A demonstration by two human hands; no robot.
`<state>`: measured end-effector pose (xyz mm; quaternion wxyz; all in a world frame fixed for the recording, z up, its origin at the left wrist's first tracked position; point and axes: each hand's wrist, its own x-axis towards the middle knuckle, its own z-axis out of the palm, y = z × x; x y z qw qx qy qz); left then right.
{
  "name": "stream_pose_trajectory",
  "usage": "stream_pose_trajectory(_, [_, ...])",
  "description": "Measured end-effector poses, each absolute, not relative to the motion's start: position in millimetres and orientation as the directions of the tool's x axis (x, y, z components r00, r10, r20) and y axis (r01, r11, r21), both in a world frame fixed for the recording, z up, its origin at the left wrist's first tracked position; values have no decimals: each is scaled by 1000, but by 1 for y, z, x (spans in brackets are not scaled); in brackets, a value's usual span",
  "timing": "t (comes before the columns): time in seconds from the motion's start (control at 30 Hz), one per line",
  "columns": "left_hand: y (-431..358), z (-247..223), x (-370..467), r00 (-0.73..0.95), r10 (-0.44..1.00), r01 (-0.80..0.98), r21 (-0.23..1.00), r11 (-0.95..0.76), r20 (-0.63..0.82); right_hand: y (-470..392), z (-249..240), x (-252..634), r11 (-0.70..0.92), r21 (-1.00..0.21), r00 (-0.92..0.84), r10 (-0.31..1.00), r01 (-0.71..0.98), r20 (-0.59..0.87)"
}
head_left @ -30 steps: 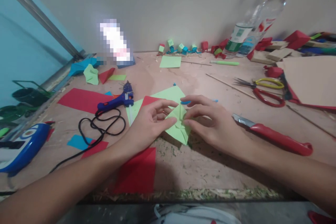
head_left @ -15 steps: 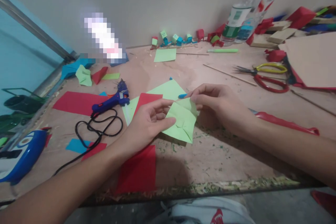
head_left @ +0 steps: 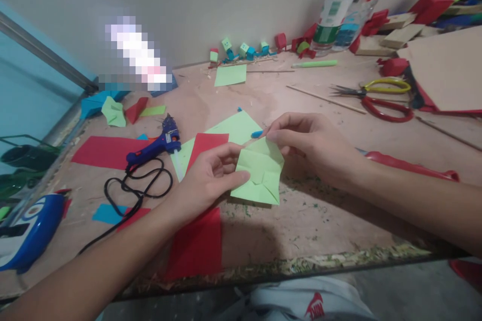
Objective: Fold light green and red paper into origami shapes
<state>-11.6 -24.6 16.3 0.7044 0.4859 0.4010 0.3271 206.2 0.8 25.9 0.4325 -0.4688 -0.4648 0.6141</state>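
Observation:
A creased, folded piece of light green paper [head_left: 259, 175] is held up between my two hands, over the wooden table. My left hand [head_left: 220, 173] pinches its left side, the thumb lying on top. At the upper right corner, my right hand [head_left: 297, 133] grips the same paper between thumb and fingers. A small blue piece [head_left: 257, 134] shows beside my right fingertips. Under and behind my hands lie a flat green sheet [head_left: 241, 125] and a red strip [head_left: 211, 143]. Another red sheet [head_left: 198, 246] lies below my left wrist.
A blue glue gun [head_left: 158, 145] with a black cord lies left. Scissors [head_left: 376, 95], a red-handled tool [head_left: 410, 165] and thin sticks are on the right. Bottles [head_left: 331, 20] and small paper figures [head_left: 244, 50] stand at the back wall. A blue-white object [head_left: 41, 225] is far left.
The camera view has shifted slightly. The green paper has turned a little and its upper part looks flatter and more spread. Both hands keep hold of it.

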Motion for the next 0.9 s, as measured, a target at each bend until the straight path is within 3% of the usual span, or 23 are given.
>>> stream_pose_trajectory(0.67, [-24, 15, -13, 485, 841, -89, 944, 319, -239, 1, 24, 207, -214, -968, -212, 960, -133, -183])
stream_pose_trajectory(0.9, [-20, 17, -16, 376, 907, -115, 962, 246, -187, -2, 26, 209, -325, -941, -429, 867, -98, -254])
